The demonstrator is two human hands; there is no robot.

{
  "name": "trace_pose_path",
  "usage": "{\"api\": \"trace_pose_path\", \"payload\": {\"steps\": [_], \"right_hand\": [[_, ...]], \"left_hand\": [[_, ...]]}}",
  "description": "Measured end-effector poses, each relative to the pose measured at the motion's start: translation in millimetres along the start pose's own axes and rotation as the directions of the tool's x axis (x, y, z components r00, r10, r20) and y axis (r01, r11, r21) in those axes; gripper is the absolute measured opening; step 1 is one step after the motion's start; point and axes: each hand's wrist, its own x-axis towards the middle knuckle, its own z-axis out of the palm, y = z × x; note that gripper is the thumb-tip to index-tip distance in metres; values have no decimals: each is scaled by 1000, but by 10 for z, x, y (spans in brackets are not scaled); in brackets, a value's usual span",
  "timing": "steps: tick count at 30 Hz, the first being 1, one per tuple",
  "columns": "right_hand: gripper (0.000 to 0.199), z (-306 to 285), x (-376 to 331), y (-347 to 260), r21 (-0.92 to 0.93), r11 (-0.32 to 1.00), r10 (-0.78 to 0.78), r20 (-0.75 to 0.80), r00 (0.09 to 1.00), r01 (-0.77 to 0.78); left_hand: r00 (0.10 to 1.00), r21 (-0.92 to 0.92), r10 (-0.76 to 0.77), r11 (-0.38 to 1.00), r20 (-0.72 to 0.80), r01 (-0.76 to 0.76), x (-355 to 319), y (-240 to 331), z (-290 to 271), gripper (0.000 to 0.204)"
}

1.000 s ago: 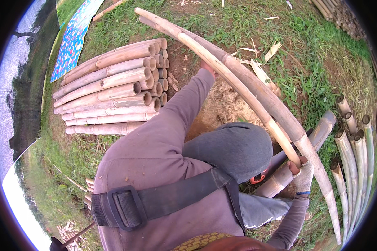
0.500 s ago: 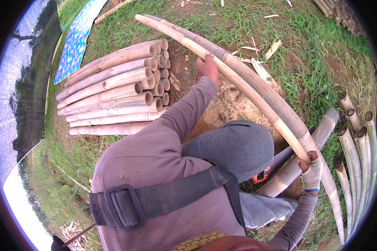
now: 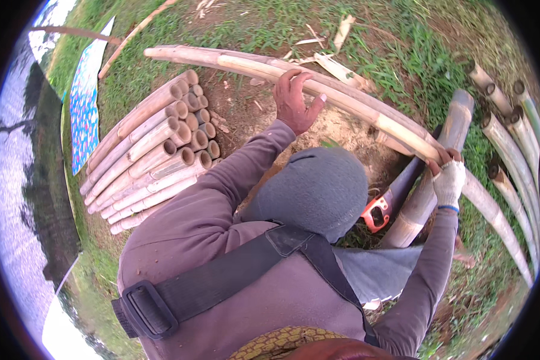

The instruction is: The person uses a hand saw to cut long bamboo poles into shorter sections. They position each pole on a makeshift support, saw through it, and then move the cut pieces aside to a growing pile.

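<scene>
A slender pale bamboo pole [image 3: 372,120] lies along a longer bamboo pole [image 3: 501,225] that curves across the view. My right hand [image 3: 449,183], in a white knitted glove with bare fingertips, is closed around the near right end of the slender pole. My left hand [image 3: 295,102] is bare, its thumb spread away, with the fingers resting over the slender pole's upper part. Below the right end, a thick bamboo pole [image 3: 423,192] lies crosswise beneath both. Beside it is a handsaw with an orange handle [image 3: 376,215], its dark blade against the thick pole.
Cut bamboo lengths [image 3: 153,144] are stacked at the left, hollow ends facing right. More bamboo poles [image 3: 510,141] lie at the far right. Sawdust [image 3: 348,141] covers the ground beyond my knee, with split bamboo pieces [image 3: 342,72] farther off. A blue patterned sheet [image 3: 85,123] is at the far left.
My left hand has loosened from its grip, thumb now off the pole. The slender pole lies lower along the longer one, and my right hand has shifted up in view. The view has turned.
</scene>
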Motion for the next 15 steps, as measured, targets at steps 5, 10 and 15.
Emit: {"api": "trace_pose_path", "payload": {"steps": [5, 10, 15], "right_hand": [[53, 69, 62, 18, 39, 997, 73, -18, 997, -72], [48, -45, 52, -145, 33, 986, 164, -5, 986, -164], [44, 80, -388, -485, -41, 973, 202, -317, 926, -227]], "left_hand": [[798, -123, 410, 909, 441, -399, 373, 728, 617, 73], [531, -98, 487, 794, 694, -600, 510, 1272, 1269, 77], [400, -90, 419, 774, 815, -627, 510, 1384, 1486, 65]]}}
